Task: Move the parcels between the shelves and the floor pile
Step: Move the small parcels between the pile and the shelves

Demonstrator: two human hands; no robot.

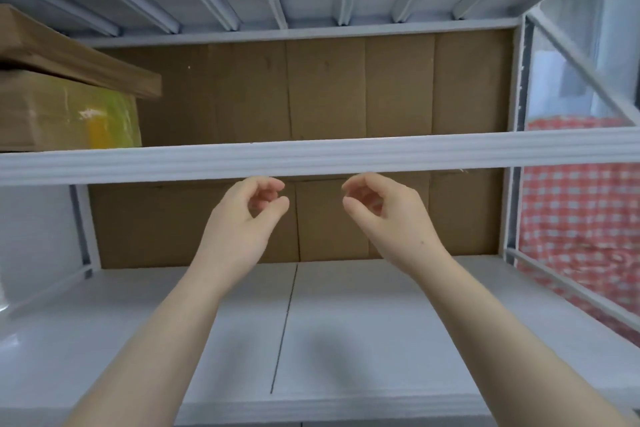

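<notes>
Head view. Between loads, I judge. My left hand point(249, 215) and right hand point(384, 215) hang under the upper shelf rail point(346, 156), fingers loosely curled, holding nothing. The parcels sit far left on the upper shelf: a taped box point(65, 114) with a flat box point(79, 52) on top, its long edge running left-right and overhanging right. Next move probably needs both hands reaching up-left.

Both forearms raised forward; left hand point(244, 215) and right hand point(382, 215) loosely curled, holding nothing.
</notes>
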